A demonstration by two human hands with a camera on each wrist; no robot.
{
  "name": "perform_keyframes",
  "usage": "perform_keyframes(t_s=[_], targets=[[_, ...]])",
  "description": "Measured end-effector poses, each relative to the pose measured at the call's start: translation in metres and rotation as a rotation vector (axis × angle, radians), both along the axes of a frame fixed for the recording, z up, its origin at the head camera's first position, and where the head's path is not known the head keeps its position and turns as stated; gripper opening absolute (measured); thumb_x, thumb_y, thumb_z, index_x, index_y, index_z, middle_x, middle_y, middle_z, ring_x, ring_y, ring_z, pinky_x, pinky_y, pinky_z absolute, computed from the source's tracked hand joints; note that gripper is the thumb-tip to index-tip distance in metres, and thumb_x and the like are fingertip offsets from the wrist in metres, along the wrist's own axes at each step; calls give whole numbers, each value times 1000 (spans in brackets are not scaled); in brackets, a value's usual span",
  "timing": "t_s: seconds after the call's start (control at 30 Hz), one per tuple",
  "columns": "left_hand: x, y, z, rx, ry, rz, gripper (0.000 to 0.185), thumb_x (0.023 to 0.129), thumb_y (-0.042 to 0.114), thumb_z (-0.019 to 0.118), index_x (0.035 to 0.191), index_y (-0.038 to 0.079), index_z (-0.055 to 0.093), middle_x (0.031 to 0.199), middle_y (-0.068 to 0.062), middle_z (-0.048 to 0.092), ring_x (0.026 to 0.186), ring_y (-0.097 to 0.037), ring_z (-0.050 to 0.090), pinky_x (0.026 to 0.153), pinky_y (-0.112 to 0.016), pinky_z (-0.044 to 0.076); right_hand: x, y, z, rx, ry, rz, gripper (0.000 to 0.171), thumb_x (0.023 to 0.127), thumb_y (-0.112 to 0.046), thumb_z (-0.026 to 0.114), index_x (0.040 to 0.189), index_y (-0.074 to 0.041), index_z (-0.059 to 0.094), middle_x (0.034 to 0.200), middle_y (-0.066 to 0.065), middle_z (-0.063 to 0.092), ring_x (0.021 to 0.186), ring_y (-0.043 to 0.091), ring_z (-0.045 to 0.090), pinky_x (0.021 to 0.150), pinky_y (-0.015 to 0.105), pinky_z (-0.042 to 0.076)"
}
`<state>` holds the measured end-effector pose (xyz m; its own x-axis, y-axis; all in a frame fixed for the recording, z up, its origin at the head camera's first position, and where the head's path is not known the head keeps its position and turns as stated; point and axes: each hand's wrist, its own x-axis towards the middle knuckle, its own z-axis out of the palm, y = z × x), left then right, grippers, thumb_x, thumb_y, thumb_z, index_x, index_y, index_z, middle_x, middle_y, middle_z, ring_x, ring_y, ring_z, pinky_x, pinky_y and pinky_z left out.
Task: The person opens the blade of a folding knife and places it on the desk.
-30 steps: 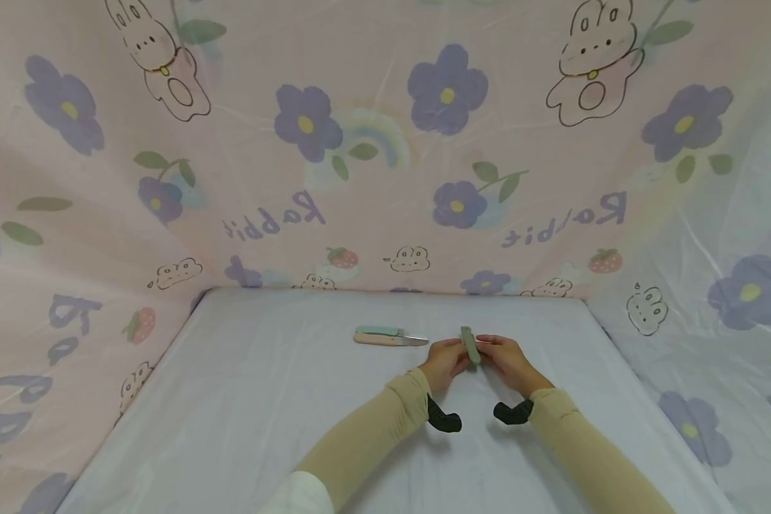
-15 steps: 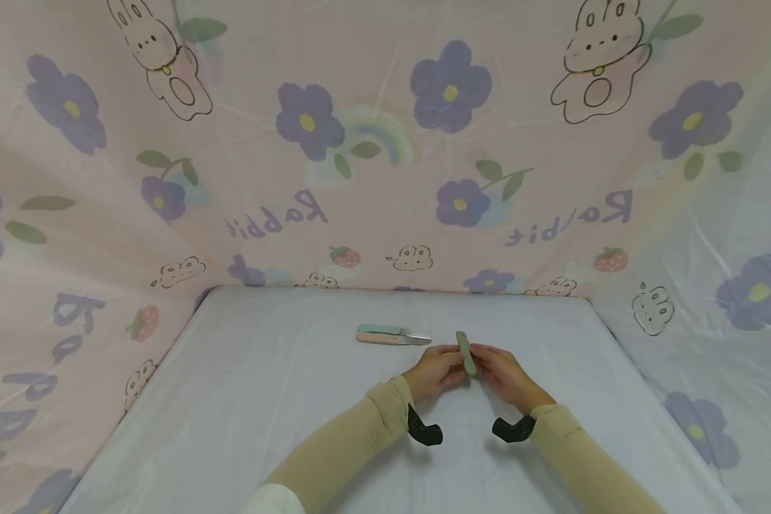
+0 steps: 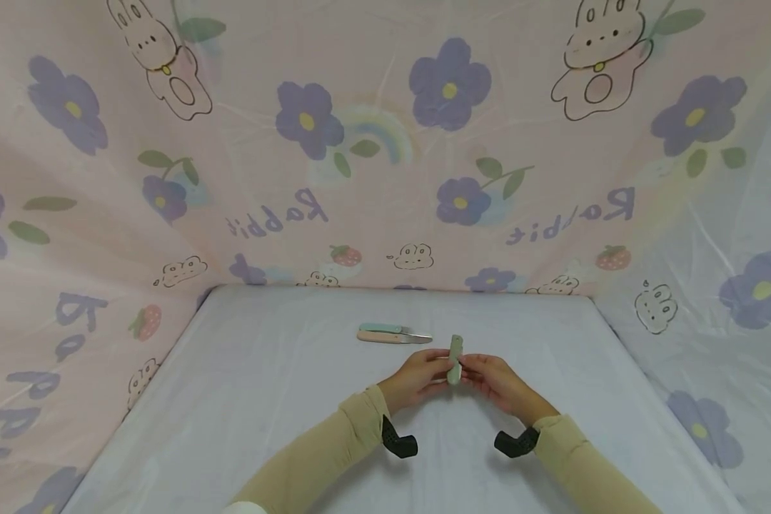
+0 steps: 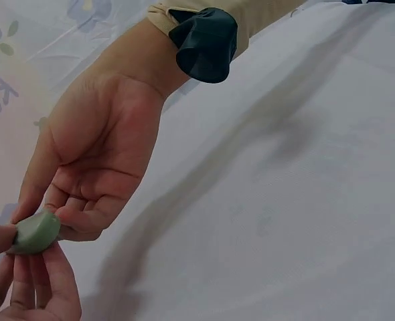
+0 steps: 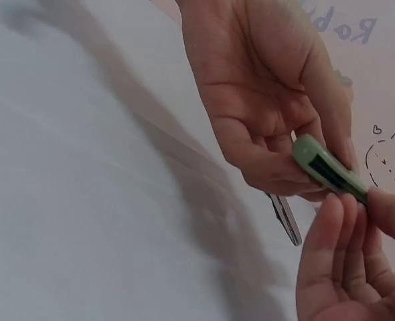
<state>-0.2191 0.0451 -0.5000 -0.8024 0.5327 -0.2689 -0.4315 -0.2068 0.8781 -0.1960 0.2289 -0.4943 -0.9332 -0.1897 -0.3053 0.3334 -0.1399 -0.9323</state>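
In the head view a green-handled folding knife (image 3: 455, 357) stands up between both hands, just above the white surface. No blade sticks out of it. My left hand (image 3: 417, 378) pinches it from the left, and my right hand (image 3: 496, 383) pinches it from the right. The right wrist view shows the green handle (image 5: 328, 167) with a dark slot along its edge, thumbs and fingertips of both hands on it. Left of and beyond the hands lie two more knives with blades out: one with a teal handle (image 3: 380, 328), one with a peach handle (image 3: 379, 337).
The white-covered table (image 3: 244, 400) runs up to a fabric wall (image 3: 373, 185) with rabbits and purple flowers. Similar fabric hangs at both sides. A black curved mount (image 3: 401, 438) sits on the left wrist, another black mount (image 3: 516, 442) on the right.
Both hands have moved left and closer to the body with the green folding knife. It has turned from leaning to nearly upright in the view. The teal and peach knives lie still.
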Motion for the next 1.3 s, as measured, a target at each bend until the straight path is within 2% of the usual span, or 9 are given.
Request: perform_keyframes(t_s=[0.2,0.4,0.8,1.1,1.3], targets=[[5,-14,-1,-24,27,-29,39,90,13,61,127,5,53,110,-10,64,98,-21,62,81,-33,51,5,-5,1,-3,19,71,29,92,-17,59,108,7,58,92,8,66,86,15,63,79,27,52],[10,-23,0,-37,22,-31,39,89,14,63,127,7,54,110,-10,64,98,-22,63,81,-35,51,8,-8,0,-3,40,120,32,91,-16,60,109,11,56,92,11,66,84,16,64,77,28,52],[12,-35,-2,-39,33,-38,41,91,15,62,129,6,52,111,-10,63,99,-22,62,83,-36,51,6,-18,-5,-33,57,113,22,92,-14,59,102,6,61,87,7,66,81,14,64,75,27,53],[13,-42,-4,-71,32,-50,40,91,15,60,129,5,51,110,-11,63,97,-22,62,86,-41,49,6,-23,-10,-1,49,110,22,90,-15,62,99,5,59,85,6,65,77,13,62,71,26,53],[12,-46,-5,-102,33,-57,37,91,14,60,126,6,53,107,-10,64,94,-20,63,84,-39,50,4,-20,-16,3,52,157,25,92,-17,59,102,6,58,90,7,64,82,15,62,73,28,53]])
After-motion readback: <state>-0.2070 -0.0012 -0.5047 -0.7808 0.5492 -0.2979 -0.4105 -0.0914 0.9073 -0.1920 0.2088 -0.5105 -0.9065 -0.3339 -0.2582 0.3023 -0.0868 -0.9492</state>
